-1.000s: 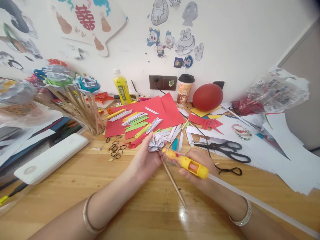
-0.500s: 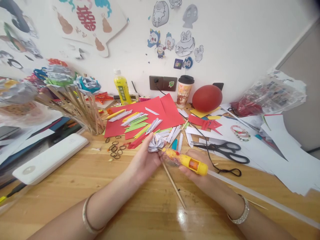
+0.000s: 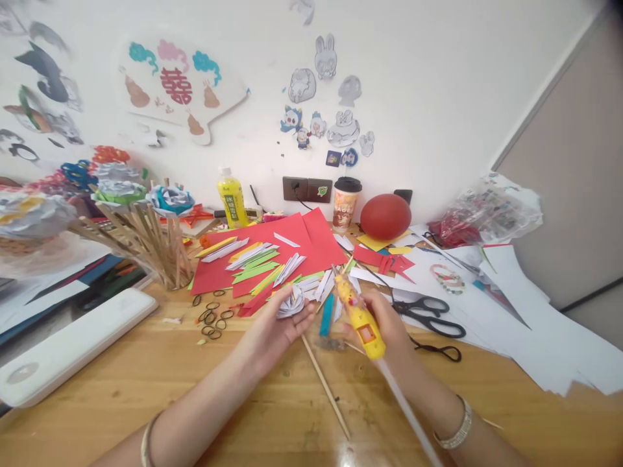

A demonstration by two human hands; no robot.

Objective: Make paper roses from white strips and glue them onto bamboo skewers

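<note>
My left hand (image 3: 275, 324) is closed around a white paper flower (image 3: 291, 302), thumb on its left edge. A thin wooden stick (image 3: 325, 383) runs from below the flower toward the front of the table; where it meets the flower is hidden. In my right hand (image 3: 389, 327) is a yellow glue gun (image 3: 359, 318), its nozzle pointing up and to the left, away from the flower. A long translucent glue stick (image 3: 406, 408) trails from its rear end. Between the hands lies a blue paper strip (image 3: 327, 315).
Folded paper strips (image 3: 257, 263) lie on red paper (image 3: 314, 237) ahead. Black scissors (image 3: 431, 314) rest on white sheets at right. Rubber bands (image 3: 211, 318) and a white box-like device (image 3: 78, 347) are at left, near a holder of wooden sticks (image 3: 146, 243). A cup (image 3: 346, 204) stands behind.
The glue gun has swung away from the flower, its nozzle turning from leftward to upward. My left hand still holds the flower. The camera view has shifted, with more wall showing.
</note>
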